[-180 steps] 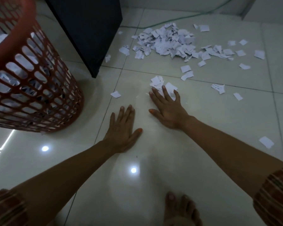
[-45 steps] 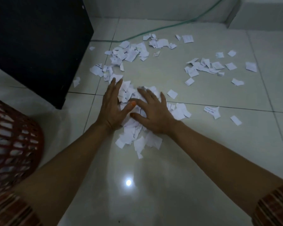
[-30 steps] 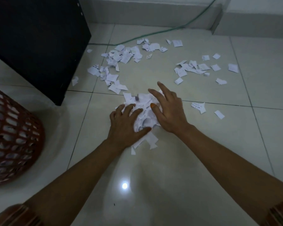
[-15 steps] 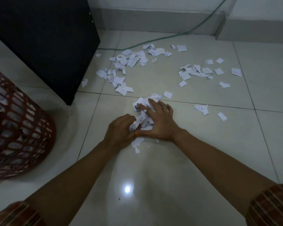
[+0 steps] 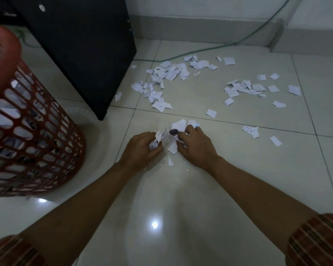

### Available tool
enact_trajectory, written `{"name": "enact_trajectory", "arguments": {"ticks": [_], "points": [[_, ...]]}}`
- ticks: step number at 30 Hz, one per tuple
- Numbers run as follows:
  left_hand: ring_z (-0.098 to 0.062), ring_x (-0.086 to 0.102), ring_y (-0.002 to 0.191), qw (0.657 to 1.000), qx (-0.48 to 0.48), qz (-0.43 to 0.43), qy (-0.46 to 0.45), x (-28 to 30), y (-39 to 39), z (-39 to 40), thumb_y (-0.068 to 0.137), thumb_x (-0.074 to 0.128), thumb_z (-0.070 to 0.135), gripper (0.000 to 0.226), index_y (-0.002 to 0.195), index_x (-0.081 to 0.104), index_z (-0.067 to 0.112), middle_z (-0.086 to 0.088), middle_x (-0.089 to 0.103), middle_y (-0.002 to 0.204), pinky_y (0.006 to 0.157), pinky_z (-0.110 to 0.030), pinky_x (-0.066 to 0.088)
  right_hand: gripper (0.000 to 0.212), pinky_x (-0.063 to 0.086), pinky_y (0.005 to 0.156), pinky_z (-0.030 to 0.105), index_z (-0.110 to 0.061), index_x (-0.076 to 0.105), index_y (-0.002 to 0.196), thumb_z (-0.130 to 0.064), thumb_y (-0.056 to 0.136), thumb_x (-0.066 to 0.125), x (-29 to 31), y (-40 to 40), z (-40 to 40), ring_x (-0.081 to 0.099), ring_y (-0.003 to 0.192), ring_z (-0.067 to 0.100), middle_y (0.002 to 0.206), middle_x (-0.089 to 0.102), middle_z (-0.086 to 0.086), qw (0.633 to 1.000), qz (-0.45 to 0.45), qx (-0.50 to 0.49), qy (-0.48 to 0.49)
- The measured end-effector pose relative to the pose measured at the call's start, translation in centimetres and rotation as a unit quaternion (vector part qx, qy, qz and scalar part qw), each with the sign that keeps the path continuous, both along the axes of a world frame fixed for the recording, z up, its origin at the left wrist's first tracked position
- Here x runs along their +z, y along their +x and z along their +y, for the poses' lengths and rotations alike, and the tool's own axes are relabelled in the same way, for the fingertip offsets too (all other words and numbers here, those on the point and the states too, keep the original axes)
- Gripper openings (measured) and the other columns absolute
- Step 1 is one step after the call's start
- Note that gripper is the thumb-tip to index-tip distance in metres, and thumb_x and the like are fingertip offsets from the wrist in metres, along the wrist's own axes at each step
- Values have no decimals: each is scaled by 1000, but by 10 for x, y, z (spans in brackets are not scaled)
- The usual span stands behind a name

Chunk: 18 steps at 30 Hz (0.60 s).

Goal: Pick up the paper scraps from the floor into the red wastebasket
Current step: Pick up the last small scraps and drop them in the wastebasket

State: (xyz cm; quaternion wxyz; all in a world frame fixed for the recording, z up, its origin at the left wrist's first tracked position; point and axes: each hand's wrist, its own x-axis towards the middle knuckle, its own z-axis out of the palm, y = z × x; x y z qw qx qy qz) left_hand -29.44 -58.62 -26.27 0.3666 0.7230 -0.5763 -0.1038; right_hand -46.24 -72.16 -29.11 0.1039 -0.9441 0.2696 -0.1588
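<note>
Both hands low on the tiled floor [image 5: 181,198], at about 12 o'clock from the wearer. Left hand [image 5: 140,150] curled around crumpled white scraps; grip narrow, holding paper. Right hand [image 5: 196,146] also curled, fingers hooked over the far side of the same gathered bundle [image 5: 171,135]; grip narrow, holding paper. The bundle sits between the two hands, partly pressed against the floor; whether it has cleared the tiles cannot be told. One small sliver [image 5: 170,161] lies loose just beneath the hands.

Red wastebasket [image 5: 27,135] stands upright at about 9 to 10 o'clock from the hands, well apart, with white paper visible through its lattice wall. Left hand is the nearer one to it. Judgement: the coming move is a carry leftward and upward over the rim [image 5: 6,47], so the load travels across the left forearm's side; loose edges could drop scraps along the way.

Remaining scraps: a dense scatter [image 5: 161,81] at 12 o'clock beside the black cabinet [image 5: 81,45], a thinner group [image 5: 244,89] at 1 to 2 o'clock, and a few singles [image 5: 251,130] at 3 o'clock from the hands. A green cable [image 5: 210,48] runs along the floor beyond them. Task looks well short of finished.
</note>
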Motion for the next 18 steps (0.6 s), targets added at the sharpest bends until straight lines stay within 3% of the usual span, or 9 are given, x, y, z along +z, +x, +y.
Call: {"name": "enact_trajectory", "arguments": {"ticks": [3,6,8,10,13,18], "points": [[-22,52,57,1000,-4,-24,11,15,-4,-2,88,52,39,38,70,60,6,-5,57,65,54,-36,47,28,38,54,31,-8,66,110,-15,84,63,5,-1,3,59,72,39,90,59,17,999,26,1,39],[-24,52,58,999,-4,-30,16,32,-5,-3,86,53,39,39,70,61,4,-6,58,65,56,-38,49,45,48,65,40,-15,56,134,-18,89,55,15,-4,7,59,85,41,101,60,19,996,52,9,77],[-21,49,56,999,-18,-38,1,44,-4,-5,85,52,36,35,69,59,6,-2,54,63,53,-38,46,48,49,71,41,-16,55,136,-24,89,50,26,-6,9,59,92,40,104,61,19,994,47,6,103],[-19,48,56,999,-19,-45,-1,63,-5,-4,84,55,33,29,69,58,9,-1,54,64,53,-35,44,47,49,67,40,-12,62,127,-25,83,49,44,-5,14,61,85,39,94,64,21,995,19,7,99],[-19,52,60,998,-17,-53,3,92,-1,-9,84,60,30,27,75,61,6,-3,57,67,56,-36,46,32,42,53,33,-5,68,96,-27,79,51,75,1,18,58,60,37,69,57,18,994,-64,15,87],[-10,36,55,994,-54,-76,-62,162,4,-8,83,67,19,28,64,46,16,7,43,58,52,-25,27,20,34,56,28,-3,61,74,-23,76,57,138,19,18,52,56,32,62,52,14,989,-133,3,68]]}}
